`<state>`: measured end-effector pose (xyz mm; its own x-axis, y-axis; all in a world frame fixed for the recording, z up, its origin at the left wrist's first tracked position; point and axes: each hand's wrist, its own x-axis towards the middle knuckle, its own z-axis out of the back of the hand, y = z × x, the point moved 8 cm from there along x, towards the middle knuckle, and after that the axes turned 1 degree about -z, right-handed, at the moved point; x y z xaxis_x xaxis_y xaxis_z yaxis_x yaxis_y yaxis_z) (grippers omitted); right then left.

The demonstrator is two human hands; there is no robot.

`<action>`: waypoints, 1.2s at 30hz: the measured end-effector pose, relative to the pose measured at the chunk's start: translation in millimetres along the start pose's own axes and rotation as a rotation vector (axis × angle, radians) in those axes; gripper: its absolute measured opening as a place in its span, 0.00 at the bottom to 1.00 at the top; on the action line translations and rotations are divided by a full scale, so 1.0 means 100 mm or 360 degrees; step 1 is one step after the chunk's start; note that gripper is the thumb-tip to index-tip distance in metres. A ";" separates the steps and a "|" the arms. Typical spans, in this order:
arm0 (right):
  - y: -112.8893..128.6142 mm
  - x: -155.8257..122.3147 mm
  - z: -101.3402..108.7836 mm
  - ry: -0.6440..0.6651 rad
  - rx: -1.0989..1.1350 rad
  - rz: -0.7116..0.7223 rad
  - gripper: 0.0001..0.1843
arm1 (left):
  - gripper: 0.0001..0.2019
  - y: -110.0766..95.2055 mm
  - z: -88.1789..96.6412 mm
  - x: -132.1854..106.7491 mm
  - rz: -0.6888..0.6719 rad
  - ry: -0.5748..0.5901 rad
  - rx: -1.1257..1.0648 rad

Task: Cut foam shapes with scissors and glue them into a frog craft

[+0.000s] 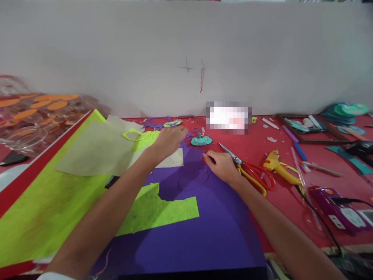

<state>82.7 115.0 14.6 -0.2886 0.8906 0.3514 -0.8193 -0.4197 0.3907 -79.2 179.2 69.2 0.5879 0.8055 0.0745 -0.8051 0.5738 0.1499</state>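
My left hand (169,140) reaches forward over the top edge of a purple sheet (201,217), beside a pale yellow-green paper (99,149); it is blurred by motion and its fingers do not show clearly. My right hand (222,165) rests on the purple sheet's right edge with fingers pinched together around something small I cannot make out. A teal foam face piece (201,140) lies just beyond both hands. Scissors with red and yellow handles (251,173) lie right beside my right hand.
A yellow glue gun (279,167) lies right of the scissors. A purple device with a cable (338,212) sits at the right. Lime sheets (43,206) cover the left. Clear containers with orange ovals (37,112) stand far left. Teal foam pieces (346,111) are stacked far right.
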 end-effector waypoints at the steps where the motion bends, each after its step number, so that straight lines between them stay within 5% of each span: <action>1: 0.00 0.00 0.00 0.0005 0.0008 -0.0001 0.20 | 0.21 0.12 0.03 0.01 0.0126 -0.0075 0.0044; 5: 0.01 0.00 -0.01 0.0030 0.0021 -0.0003 0.20 | 0.21 0.31 -0.15 0.02 0.0217 0.0022 -0.0101; 9: 0.00 0.00 -0.01 0.0032 0.0015 -0.0008 0.20 | 0.08 0.22 -0.39 0.04 0.0101 0.0193 -0.0225; 18: 0.03 0.00 0.00 0.0056 0.0024 0.0007 0.19 | 0.08 0.15 -0.53 0.07 0.0049 0.0187 -0.0351; 29: 0.01 -0.01 -0.04 0.0054 0.0015 0.0026 0.19 | 0.20 0.80 -0.09 -0.01 0.0691 -0.0441 -0.0314; 36: 0.02 -0.01 -0.03 0.0067 0.0025 0.0013 0.19 | 0.05 0.45 -0.47 0.14 0.0316 -0.0081 -0.0398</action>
<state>80.3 113.7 12.5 -0.3159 0.8936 0.3188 -0.8090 -0.4293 0.4016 -111.2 223.0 30.5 0.4153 0.9006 0.1284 -0.8951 0.4297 -0.1191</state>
